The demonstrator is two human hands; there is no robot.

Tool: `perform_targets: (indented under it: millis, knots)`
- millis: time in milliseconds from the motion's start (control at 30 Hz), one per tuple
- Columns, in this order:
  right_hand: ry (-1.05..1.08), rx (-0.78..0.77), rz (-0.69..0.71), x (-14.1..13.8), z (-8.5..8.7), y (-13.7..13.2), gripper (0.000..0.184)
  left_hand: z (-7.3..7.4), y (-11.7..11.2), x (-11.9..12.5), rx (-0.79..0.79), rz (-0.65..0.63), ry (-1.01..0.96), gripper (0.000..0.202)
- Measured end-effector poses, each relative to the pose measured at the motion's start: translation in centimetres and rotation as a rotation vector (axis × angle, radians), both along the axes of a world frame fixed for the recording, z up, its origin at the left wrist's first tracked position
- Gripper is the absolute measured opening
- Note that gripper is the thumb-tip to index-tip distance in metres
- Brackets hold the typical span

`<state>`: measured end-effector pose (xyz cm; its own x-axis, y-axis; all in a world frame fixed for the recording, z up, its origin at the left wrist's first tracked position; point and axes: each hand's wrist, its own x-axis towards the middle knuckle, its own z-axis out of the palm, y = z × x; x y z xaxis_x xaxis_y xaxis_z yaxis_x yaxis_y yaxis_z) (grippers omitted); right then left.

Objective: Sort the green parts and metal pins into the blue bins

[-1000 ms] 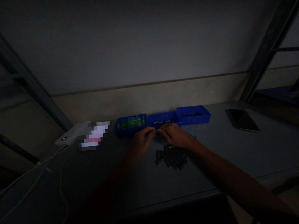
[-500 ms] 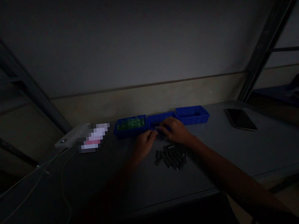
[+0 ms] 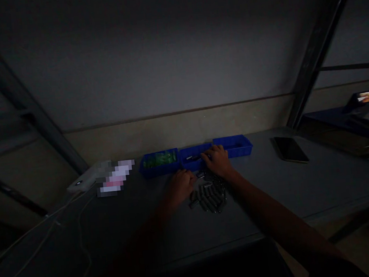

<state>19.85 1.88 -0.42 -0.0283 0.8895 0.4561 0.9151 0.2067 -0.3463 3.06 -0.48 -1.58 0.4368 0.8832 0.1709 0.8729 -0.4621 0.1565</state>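
The scene is very dark. My left hand [image 3: 181,185] rests on the grey table [image 3: 306,187] with its fingers curled, just left of a pile of several small dark cylindrical parts [image 3: 208,196]. What it holds, if anything, is too dim to name. My right hand [image 3: 218,159] reaches into the middle blue tray [image 3: 190,155], fingers bent over small metal pieces there. A left blue tray [image 3: 158,162] holds green parts. A right blue tray [image 3: 237,144] stands beside my right hand.
A dark phone [image 3: 289,149] lies on the table to the right. A white device [image 3: 82,181] with cables sits at the left, cords trailing toward the near edge. Dark metal frame posts rise at both sides, and a wall stands behind the trays.
My right hand has moved away from my left hand and forward into the middle blue tray. My left hand has drawn slightly back toward the pile. The view has shifted a little.
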Motion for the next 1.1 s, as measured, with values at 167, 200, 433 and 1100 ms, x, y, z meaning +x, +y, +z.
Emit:
perform_targets:
  millis: [167,200,433,1100]
  knots:
    - [0.075,0.139,0.037,-0.3,0.3,-0.2,0.021,0.2,-0.2,-1.3,0.01,-0.022,0.107,0.023]
    - [0.085,0.162,0.062,-0.4,0.3,-0.2,0.019,0.3,-0.2,-1.5,0.012,-0.014,0.109,0.024]
    - [0.117,0.204,0.268,-0.7,0.1,-0.6,0.008,0.9,0.3,-2.4,0.034,0.076,-0.004,0.023]
    - [0.125,0.038,0.666,-1.4,0.6,-1.4,0.007,0.8,0.4,-2.6,0.076,0.045,-0.257,0.016]
